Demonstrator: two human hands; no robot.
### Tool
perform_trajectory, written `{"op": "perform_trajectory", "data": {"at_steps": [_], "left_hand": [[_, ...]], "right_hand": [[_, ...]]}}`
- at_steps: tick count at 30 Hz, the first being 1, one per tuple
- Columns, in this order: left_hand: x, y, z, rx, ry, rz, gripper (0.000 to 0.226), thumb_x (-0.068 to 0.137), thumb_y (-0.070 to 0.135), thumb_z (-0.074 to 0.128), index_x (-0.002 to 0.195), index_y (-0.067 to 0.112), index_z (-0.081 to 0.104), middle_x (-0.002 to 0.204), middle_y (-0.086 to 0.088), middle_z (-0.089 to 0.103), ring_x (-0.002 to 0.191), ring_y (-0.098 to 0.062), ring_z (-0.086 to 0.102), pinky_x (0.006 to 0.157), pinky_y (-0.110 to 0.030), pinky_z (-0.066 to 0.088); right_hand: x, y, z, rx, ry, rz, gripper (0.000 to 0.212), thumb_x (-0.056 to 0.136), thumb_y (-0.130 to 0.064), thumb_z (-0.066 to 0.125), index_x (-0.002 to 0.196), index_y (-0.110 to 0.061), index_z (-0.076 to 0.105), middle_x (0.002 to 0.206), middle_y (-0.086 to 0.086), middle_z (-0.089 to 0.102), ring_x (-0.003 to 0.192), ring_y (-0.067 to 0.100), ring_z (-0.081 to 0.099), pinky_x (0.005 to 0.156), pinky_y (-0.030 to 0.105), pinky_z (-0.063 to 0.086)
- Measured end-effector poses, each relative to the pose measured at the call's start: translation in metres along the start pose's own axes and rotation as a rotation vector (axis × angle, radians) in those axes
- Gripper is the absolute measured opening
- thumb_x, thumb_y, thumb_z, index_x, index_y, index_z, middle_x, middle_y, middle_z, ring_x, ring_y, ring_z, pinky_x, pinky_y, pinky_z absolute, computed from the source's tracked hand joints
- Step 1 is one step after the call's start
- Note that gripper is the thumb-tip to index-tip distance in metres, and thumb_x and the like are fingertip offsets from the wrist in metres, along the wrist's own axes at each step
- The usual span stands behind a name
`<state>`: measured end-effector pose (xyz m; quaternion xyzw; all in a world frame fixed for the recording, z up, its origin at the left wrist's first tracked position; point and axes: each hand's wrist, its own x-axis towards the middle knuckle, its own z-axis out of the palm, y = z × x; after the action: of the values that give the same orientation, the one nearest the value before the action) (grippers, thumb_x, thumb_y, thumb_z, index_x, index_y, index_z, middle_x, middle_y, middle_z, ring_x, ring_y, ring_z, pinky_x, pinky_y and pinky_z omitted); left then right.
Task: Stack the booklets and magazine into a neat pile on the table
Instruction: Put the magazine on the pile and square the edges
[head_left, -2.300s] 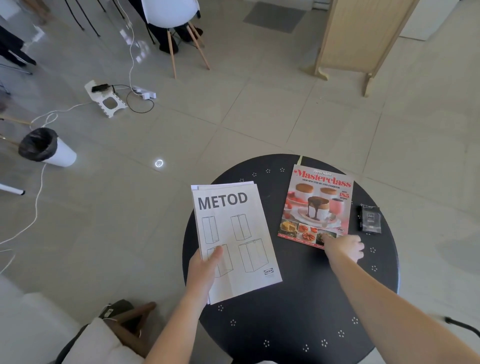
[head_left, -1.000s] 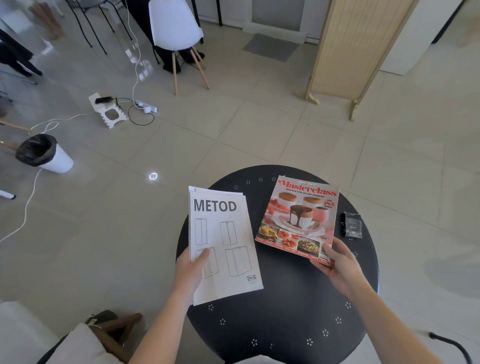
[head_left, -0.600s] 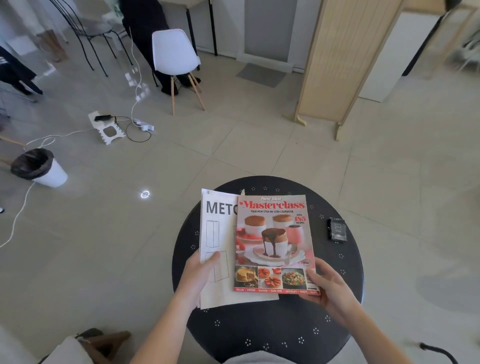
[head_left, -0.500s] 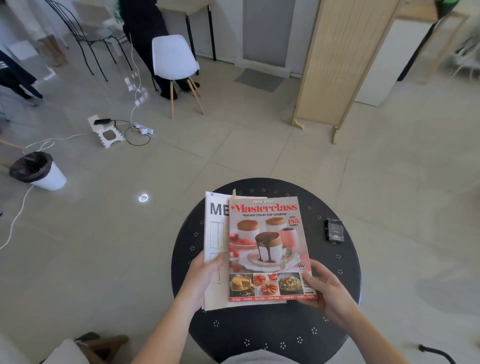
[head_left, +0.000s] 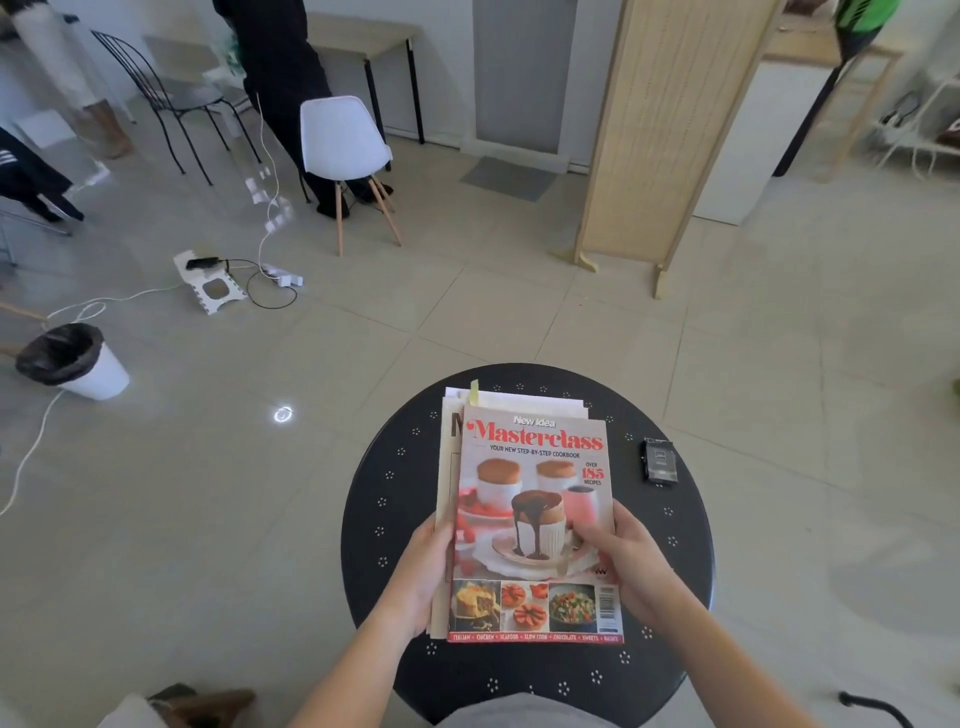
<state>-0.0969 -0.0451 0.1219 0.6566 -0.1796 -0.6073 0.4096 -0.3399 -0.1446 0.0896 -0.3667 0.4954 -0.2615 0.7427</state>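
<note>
The red Masterclass cookbook magazine (head_left: 535, 525) lies on top of the white METOD booklets (head_left: 448, 467), which show only as a strip along its left and top edges. The pile sits over the middle of the round black table (head_left: 670, 582). My left hand (head_left: 423, 577) grips the pile's left edge, thumb on the magazine cover. My right hand (head_left: 626, 561) holds the right edge, thumb across the cover. Whether the pile rests on the table or is lifted slightly, I cannot tell.
A small black packet (head_left: 658, 461) lies on the table at the right of the pile. Beyond the table stand a white chair (head_left: 343, 145), a wooden folding screen (head_left: 660, 130), a white bin with a black liner (head_left: 72, 361) and cables on the floor.
The magazine has moved left from beside the booklets onto them, now covering nearly all of the METOD cover. My left hand shifted to the pile's left edge, my right onto its right edge.
</note>
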Motion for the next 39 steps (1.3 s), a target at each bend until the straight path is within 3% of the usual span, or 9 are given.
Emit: {"op": "perform_trajectory", "data": {"at_steps": [4,9,12,15,22,28,31,34,39], "left_hand": [[0.0,0.002,0.006,0.054,0.03,0.008,0.048,0.101,0.072,0.046,0.119,0.039,0.077,0.116,0.007,0.083,0.11,-0.02,0.079,0.103,-0.051,0.059],[0.012,-0.004,-0.002,0.145,0.004,0.083,0.03,0.091,0.025,0.086,0.12,0.023,0.079,0.111,0.002,0.085,0.107,-0.019,0.081,0.098,-0.046,0.062],[0.017,-0.008,-0.005,0.184,0.038,0.101,0.026,0.09,0.018,0.087,0.114,0.027,0.081,0.106,0.009,0.086,0.103,-0.011,0.081,0.086,-0.03,0.061],[0.019,-0.013,-0.008,0.218,0.056,0.166,0.03,0.091,0.01,0.085,0.106,0.036,0.08,0.103,0.02,0.085,0.098,0.005,0.078,0.084,-0.018,0.058],[0.029,-0.033,-0.019,0.337,0.115,0.182,0.041,0.094,0.009,0.081,0.096,0.049,0.073,0.092,0.039,0.078,0.091,0.02,0.071,0.093,-0.017,0.053],[0.037,-0.022,-0.021,0.312,0.11,0.226,0.047,0.09,-0.003,0.078,0.103,0.042,0.078,0.094,0.031,0.081,0.096,0.014,0.074,0.081,-0.007,0.055],[0.041,-0.016,-0.024,0.257,0.102,0.255,0.051,0.084,-0.009,0.075,0.12,0.026,0.079,0.112,0.011,0.083,0.11,-0.003,0.076,0.084,-0.014,0.061],[0.041,-0.01,-0.026,0.234,0.106,0.266,0.057,0.084,-0.01,0.073,0.125,0.029,0.073,0.12,0.005,0.078,0.116,-0.01,0.073,0.081,-0.013,0.061],[0.05,-0.016,-0.025,0.219,0.019,0.24,0.062,0.081,0.008,0.088,0.134,0.033,0.067,0.124,0.008,0.078,0.122,-0.011,0.072,0.101,-0.031,0.062]], "right_hand": [[0.0,-0.001,0.006,-0.013,-0.027,-0.028,0.036,0.101,-0.007,0.069,0.134,-0.017,0.059,0.116,0.026,0.078,0.101,0.051,0.076,0.091,0.066,0.061],[0.004,-0.003,0.012,-0.133,-0.019,-0.068,0.036,0.101,-0.004,0.067,0.131,-0.022,0.061,0.109,0.019,0.081,0.096,0.044,0.079,0.092,0.06,0.062],[0.005,-0.005,0.014,-0.263,-0.036,-0.092,0.026,0.1,-0.005,0.07,0.125,-0.011,0.069,0.106,0.017,0.083,0.098,0.045,0.078,0.085,0.048,0.066],[0.012,-0.001,0.014,-0.397,-0.034,-0.146,0.024,0.096,0.001,0.073,0.114,-0.014,0.08,0.109,0.005,0.085,0.106,0.029,0.08,0.098,0.05,0.062],[0.018,0.014,0.017,-0.514,-0.067,-0.242,0.03,0.097,-0.001,0.074,0.117,-0.022,0.079,0.117,-0.011,0.083,0.115,0.008,0.075,0.103,0.028,0.057],[0.023,0.008,0.02,-0.544,-0.028,-0.191,0.039,0.086,0.007,0.077,0.111,-0.023,0.08,0.11,-0.008,0.084,0.108,0.007,0.078,0.097,0.029,0.06],[0.022,-0.003,0.026,-0.49,0.007,-0.166,0.049,0.066,-0.003,0.064,0.111,-0.018,0.076,0.102,-0.005,0.081,0.091,-0.001,0.076,0.073,0.014,0.057],[0.024,-0.006,0.028,-0.395,0.024,-0.166,0.05,0.067,0.003,0.059,0.111,-0.011,0.076,0.095,-0.004,0.082,0.086,0.009,0.076,0.064,0.015,0.056],[0.029,0.001,0.032,-0.358,0.05,-0.182,0.058,0.058,-0.005,0.054,0.112,-0.01,0.076,0.095,-0.003,0.08,0.085,0.008,0.075,0.067,0.016,0.055]]}}
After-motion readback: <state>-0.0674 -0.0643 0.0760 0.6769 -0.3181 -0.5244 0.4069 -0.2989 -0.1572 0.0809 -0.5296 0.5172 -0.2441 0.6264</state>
